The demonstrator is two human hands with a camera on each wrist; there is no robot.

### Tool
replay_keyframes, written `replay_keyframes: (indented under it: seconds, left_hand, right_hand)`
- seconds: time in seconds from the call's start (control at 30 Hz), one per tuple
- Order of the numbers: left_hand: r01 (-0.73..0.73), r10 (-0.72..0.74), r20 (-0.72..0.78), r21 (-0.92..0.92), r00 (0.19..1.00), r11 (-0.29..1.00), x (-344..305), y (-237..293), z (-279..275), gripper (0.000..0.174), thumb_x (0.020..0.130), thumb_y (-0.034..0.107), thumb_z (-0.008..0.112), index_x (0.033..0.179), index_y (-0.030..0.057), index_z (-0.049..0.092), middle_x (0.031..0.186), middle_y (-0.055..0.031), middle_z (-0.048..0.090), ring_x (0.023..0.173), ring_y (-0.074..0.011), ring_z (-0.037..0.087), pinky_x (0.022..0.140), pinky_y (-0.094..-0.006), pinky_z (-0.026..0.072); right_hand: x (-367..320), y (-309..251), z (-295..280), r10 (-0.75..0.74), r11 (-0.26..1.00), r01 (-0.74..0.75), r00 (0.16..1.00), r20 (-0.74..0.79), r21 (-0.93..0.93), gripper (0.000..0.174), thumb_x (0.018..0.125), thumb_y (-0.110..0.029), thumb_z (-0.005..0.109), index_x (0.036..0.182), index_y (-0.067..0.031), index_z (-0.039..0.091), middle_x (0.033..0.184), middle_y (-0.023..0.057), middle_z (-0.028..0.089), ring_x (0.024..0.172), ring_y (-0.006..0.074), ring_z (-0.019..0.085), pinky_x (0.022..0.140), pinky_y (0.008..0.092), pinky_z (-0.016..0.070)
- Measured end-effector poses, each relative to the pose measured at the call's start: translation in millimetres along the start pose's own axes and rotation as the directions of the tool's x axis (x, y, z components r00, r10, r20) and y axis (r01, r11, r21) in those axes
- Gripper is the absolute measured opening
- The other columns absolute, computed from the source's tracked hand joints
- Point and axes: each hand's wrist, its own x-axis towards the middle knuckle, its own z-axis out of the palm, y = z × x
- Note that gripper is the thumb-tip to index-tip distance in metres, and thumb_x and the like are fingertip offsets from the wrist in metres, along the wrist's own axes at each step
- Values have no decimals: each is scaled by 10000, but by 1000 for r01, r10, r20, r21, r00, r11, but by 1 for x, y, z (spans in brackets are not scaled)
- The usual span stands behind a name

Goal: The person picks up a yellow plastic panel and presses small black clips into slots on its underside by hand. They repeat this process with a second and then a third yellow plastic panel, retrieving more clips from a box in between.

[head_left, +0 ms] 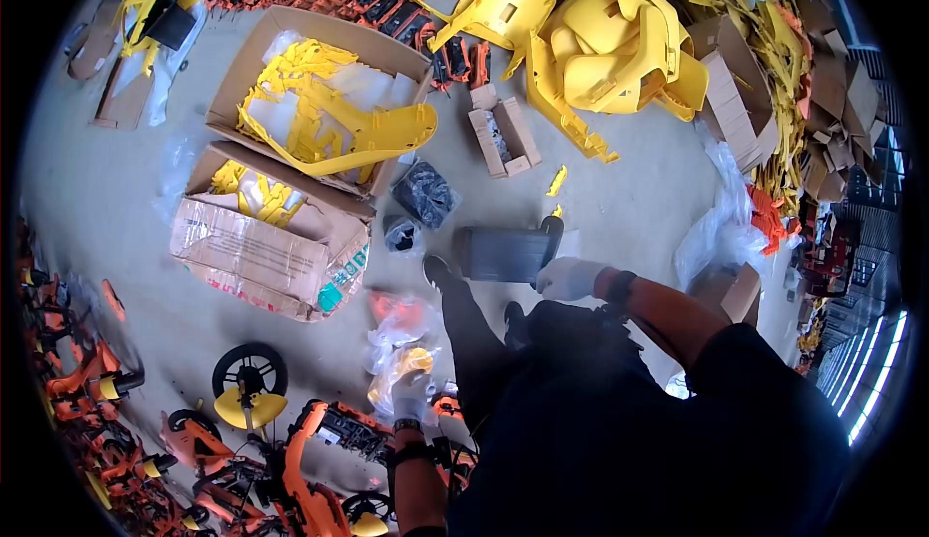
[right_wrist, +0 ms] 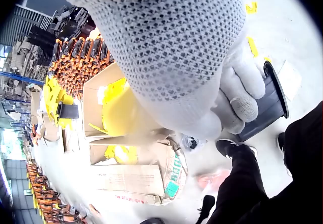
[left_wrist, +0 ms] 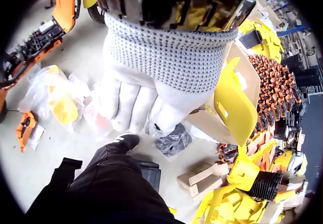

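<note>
The left hand (head_left: 411, 397), in a white glove, appears over a clear bag with a yellow part (head_left: 418, 361) in the head view. In the left wrist view, the hand (left_wrist: 151, 87) hangs with loosely bent fingers, nothing visible in them; the bagged yellow part (left_wrist: 64, 108) lies off to one side. The gloved right hand (head_left: 569, 279) overlaps the edge of a dark grey bin (head_left: 505, 253) by the feet. Seen from the right wrist, its fingers (right_wrist: 243, 108) are loosely curled in front of the bin (right_wrist: 265, 105); no grip on it shows, and the palm side is hidden.
Open cartons (head_left: 254, 256) with yellow parts stand on the left, a small carton (head_left: 505, 138) beyond the bin. Black bagged items (head_left: 426, 194) lie between. Yellow shells (head_left: 619, 53) are piled farther out; orange scooter frames (head_left: 305, 469) lie at lower left. Small yellow pieces (head_left: 556, 181) are on the floor.
</note>
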Motion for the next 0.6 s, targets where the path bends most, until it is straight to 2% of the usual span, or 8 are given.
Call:
replay_keyframes:
  seconds: [0.07, 0.17, 0.23, 0.3, 0.37, 0.43, 0.5, 0.6]
  left_hand:
    - [-4, 4, -19, -38, 1000, 999, 4, -24, 9, 371, 830, 156, 735, 1152, -25, 714, 962, -130, 730, 800, -184, 686, 704, -296, 560]
    - [-49, 48, -27, -49, 998, 998, 4, -7, 2, 358, 832, 149, 730, 1145, -25, 718, 958, -121, 729, 787, -185, 682, 684, -296, 561]
    - [-59, 58, -19, -68, 998, 996, -5, -10, 4, 341, 832, 139, 737, 1132, -22, 721, 953, -122, 727, 777, -178, 679, 663, -290, 560]
    - [-65, 63, -27, -80, 998, 995, -7, -8, 2, 330, 830, 131, 742, 1122, -23, 722, 944, -125, 726, 777, -175, 679, 661, -287, 560]
    - [-16, 11, -34, -154, 999, 988, -37, 32, 3, 325, 833, 104, 737, 1125, -36, 710, 937, -125, 725, 783, -178, 687, 660, -285, 565]
    - [-43, 35, -51, -167, 998, 985, -41, 34, -7, 328, 834, 91, 731, 1132, -44, 702, 937, -124, 726, 785, -183, 693, 670, -286, 569]
    - [-115, 103, -92, -134, 990, 984, -25, 13, -19, 336, 835, 85, 726, 1141, -52, 693, 940, -129, 726, 784, -188, 696, 682, -283, 573]
    - [-171, 144, -148, -187, 979, 967, -24, 5, -27, 305, 852, 58, 694, 1136, -52, 683, 934, -138, 723, 744, -218, 716, 651, -313, 586]
  right_hand:
    - [3, -3, -9, -1, 1000, 1, 1000, -11, -6, 332, 833, -227, 572, 1071, -81, 753, 1071, 160, 726, 1078, 352, 656, 942, 431, 502]
    - [14, -25, -43, -28, 999, 27, 999, -28, -34, 329, 873, -268, 607, 1119, -84, 726, 1124, 145, 708, 1067, 328, 655, 945, 428, 499]
    - [2, -31, -60, -60, 998, 54, 989, -138, -40, 311, 889, -273, 609, 1113, -93, 728, 1033, 144, 721, 1019, 324, 670, 922, 418, 510]
    - [-1, -27, -81, -58, 998, 62, 971, -234, 12, 293, 901, -249, 603, 1119, -96, 724, 981, 129, 725, 935, 289, 689, 873, 390, 533]
    - [-12, -29, -111, 80, 980, -24, 957, -280, 196, 333, 864, -253, 590, 1096, -60, 731, 977, 143, 739, 890, 294, 699, 841, 375, 548]
    - [-8, -2, -123, 95, 953, 11, 938, -334, 301, 334, 860, -239, 610, 1103, -42, 727, 934, 125, 741, 814, 232, 706, 775, 351, 563]
    - [-1, 23, -132, -17, 989, 84, 883, -469, 122, 323, 852, -222, 626, 1091, -31, 728, 929, 128, 741, 755, 224, 709, 732, 351, 571]
    - [-12, 20, -149, 160, 923, -1, 910, -382, 385, 343, 846, -228, 636, 1107, -20, 716, 942, 155, 738, 779, 262, 712, 774, 363, 570]
